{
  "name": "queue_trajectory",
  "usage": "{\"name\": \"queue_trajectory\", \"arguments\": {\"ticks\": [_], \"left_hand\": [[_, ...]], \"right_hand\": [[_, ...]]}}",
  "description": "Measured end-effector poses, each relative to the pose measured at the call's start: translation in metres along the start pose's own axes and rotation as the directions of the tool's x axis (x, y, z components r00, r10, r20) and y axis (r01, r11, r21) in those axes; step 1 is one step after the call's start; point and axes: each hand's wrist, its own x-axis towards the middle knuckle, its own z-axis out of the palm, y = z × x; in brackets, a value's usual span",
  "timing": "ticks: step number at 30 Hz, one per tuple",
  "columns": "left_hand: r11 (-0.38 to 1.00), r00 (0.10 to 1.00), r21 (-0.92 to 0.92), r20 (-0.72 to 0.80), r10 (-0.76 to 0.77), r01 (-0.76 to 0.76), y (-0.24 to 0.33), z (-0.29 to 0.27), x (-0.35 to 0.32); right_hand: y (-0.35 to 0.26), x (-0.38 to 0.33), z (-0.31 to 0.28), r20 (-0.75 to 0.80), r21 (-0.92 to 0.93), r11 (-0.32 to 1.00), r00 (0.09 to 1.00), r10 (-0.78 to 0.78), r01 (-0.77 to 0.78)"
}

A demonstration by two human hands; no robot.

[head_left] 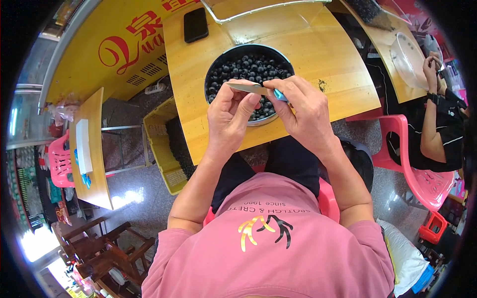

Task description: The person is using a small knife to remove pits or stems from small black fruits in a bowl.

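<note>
My right hand (307,108) grips a small knife (280,95) by its light blue handle. Its blade points left and lies across the fingertips of my left hand (229,116). The fingers of that left hand are curled in a pinch under the blade; whatever they hold is hidden behind them. Both hands are raised over the near side of a round bowl (250,45) with a metallic rim. Inside it are many small, round, shiny black pieces (243,67), resembling berries or water-chestnut-like corms; their exact kind is unclear.
The bowl stands on a wooden table (333,59) with a black phone (196,25) and a pale-edged tray (263,15). Left below is a yellow crate (161,144) with dark contents. At right, another person's hands (432,67) work near a clear basin (405,59) and pink chair (397,136).
</note>
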Motion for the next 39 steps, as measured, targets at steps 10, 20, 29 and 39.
{"name": "queue_trajectory", "arguments": {"ticks": [10, 20, 29, 39], "left_hand": [[0.999, 1.0, -0.037, -0.019, -0.004, 0.003, 0.007, 0.0, 0.001], [0.991, 0.995, -0.105, -0.058, -0.085, 0.079, 0.005, -0.007, -0.004], [0.998, 0.997, 0.019, 0.043, 0.066, -0.067, 0.006, -0.007, -0.007], [0.999, 0.998, -0.026, -0.051, -0.029, 0.028, 0.006, -0.008, -0.01]], "right_hand": [[-0.003, 0.002, -0.001, -0.021, -0.042, 0.999, 1.0, -0.022, 0.021], [-0.006, 0.008, -0.003, 0.157, 0.306, 0.836, 0.891, 0.427, -0.455], [-0.017, 0.005, 0.0, 0.42, 0.633, 0.428, 0.751, 0.509, -0.645], [-0.021, 0.003, 0.0, 0.058, 0.203, 0.965, 0.986, 0.157, -0.165]]}}
